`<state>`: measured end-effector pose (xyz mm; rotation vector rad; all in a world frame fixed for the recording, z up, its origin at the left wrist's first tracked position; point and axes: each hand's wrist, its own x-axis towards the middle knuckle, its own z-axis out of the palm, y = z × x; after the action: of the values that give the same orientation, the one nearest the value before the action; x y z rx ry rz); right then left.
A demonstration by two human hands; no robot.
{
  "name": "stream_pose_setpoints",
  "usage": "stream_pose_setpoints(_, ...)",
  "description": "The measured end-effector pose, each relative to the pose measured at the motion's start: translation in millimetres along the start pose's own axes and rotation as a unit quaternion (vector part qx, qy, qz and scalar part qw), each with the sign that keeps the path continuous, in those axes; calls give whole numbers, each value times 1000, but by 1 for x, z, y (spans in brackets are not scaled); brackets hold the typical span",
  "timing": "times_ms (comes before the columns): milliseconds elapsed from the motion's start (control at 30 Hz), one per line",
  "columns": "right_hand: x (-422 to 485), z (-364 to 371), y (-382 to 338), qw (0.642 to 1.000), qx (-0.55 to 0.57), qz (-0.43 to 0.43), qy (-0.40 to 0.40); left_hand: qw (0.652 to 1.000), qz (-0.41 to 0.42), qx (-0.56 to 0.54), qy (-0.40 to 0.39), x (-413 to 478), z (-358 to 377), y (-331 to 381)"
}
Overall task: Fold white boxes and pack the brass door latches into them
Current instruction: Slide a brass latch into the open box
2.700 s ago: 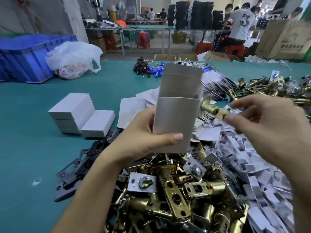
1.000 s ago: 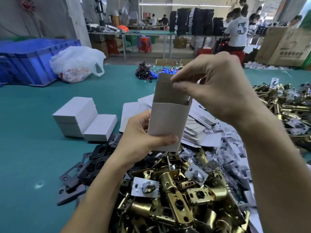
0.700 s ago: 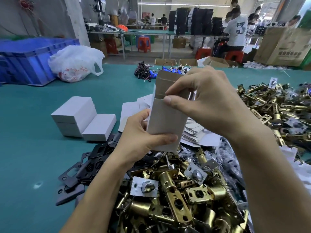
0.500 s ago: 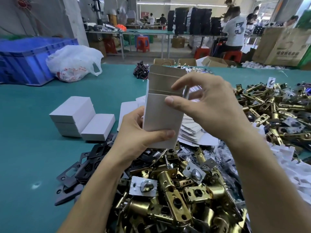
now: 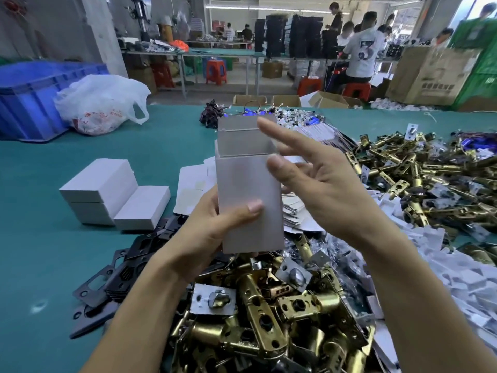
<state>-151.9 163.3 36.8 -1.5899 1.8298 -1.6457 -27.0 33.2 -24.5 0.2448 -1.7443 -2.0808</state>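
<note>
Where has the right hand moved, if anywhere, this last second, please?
Yes: the right hand dropped off the open box top, lower against the stacked boxes.

The left hand (image 5: pixel 207 238) gripped the white box (image 5: pixel 248 184), thumb across its front. The right hand (image 5: pixel 322 189) hovered beside it, fingers straight and spread.

- The upright box (image 5: pixel 248 200) sits in the left hand (image 5: pixel 207 232), above the latch pile (image 5: pixel 269 319).
- The right hand (image 5: pixel 317 184) is just right of the box.
- Closed boxes (image 5: pixel 113 195) lie on the table (image 5: pixel 40 238) to the left.
</note>
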Motion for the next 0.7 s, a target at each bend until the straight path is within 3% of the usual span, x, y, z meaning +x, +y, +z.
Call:
stream_pose_setpoints(100,-19,-19,10,995,17,68,66,999,-4,-36,23,1,-2,-2)
stream_pose_setpoints(167,-35,-36,23,981,-118,126,85,997,2,-73,29,2,-3,-3)
stream_pose_setpoints(300,-59,-73,44,875,-394,282,9,994,19,-89,53,4,-4,-4)
stream_pose_setpoints(367,-67,-84,49,815,-456,356,-37,995,31,-81,55,5,-4,-5)
stream_pose_setpoints(433,-73,-87,53,785,-468,402,-62,996,39,-62,51,5,-5,-6)
stream_pose_setpoints(700,-74,-78,59,819,-400,411,8,996,68,14,49,6,0,-9)
